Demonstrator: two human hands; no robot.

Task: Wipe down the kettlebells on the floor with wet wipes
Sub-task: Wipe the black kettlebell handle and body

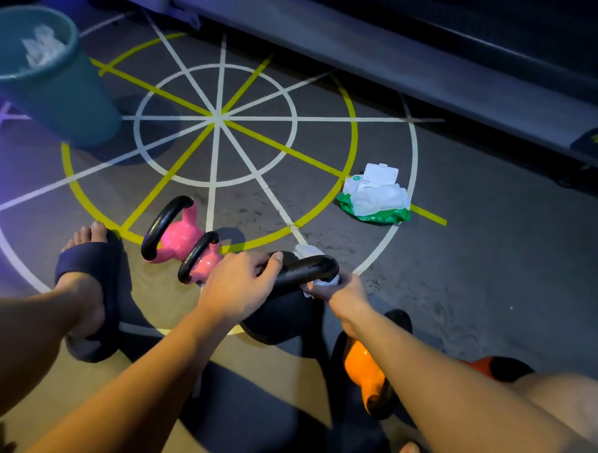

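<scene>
From the head camera, the black kettlebell stands on the floor, right in front of the person. It is the one being cleaned now.

The left hand has its fingers curled over the left end of the handle and is clamped on it. I think this is to stop the heavy bell from tipping or sliding while it is rubbed.

The right hand is wrapped round the right end of the handle with a white wet wipe squeezed inside it. Wrapping the wipe round the bar lets it clean all sides at once.

Two pink kettlebells sit just left of the black kettlebell, touching each other. An orange kettlebell lies nearer the person than the black kettlebell, under the right arm. I cannot tell which of these are clean.

The pack of wipes lies beyond the black kettlebell, to its right, with its lid up, so a new wipe is easy to pull out. A green bin stands far to the left of the black kettlebell, with white wipes inside. It is likely there for the dirty ones.
</scene>
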